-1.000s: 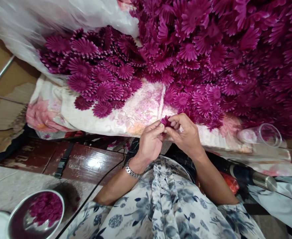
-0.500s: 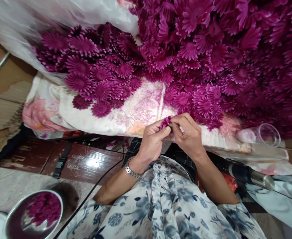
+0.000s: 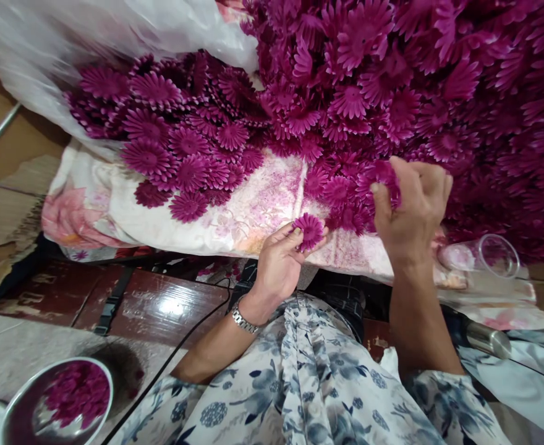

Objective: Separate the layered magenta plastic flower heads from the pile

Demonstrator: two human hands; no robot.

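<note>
My left hand (image 3: 284,259) pinches a magenta artificial flower head (image 3: 310,232) by its edge, the petals spread and facing up. It hangs just over the front edge of the cloth. To the right, my right hand (image 3: 413,204) is over the near edge of a large pile of loose magenta flower petals (image 3: 355,102). Between its thumb and forefinger is a magenta flower piece (image 3: 387,176), partly covered by the fingers. A smaller group of stacked flower heads (image 3: 191,142) lies to the left on the cloth.
A floral cloth (image 3: 109,213) covers the work surface. Clear plastic sheeting (image 3: 68,37) lies at the back left, and a transparent cup (image 3: 499,254) on its side at the right. Below left stands a metal bowl (image 3: 19,408) with magenta pieces. A brown bench (image 3: 156,296) runs alongside.
My hands were together at one flower; now they are apart. My right hand has moved right and forward to the pile. My left hand stays, its flower now showing full face.
</note>
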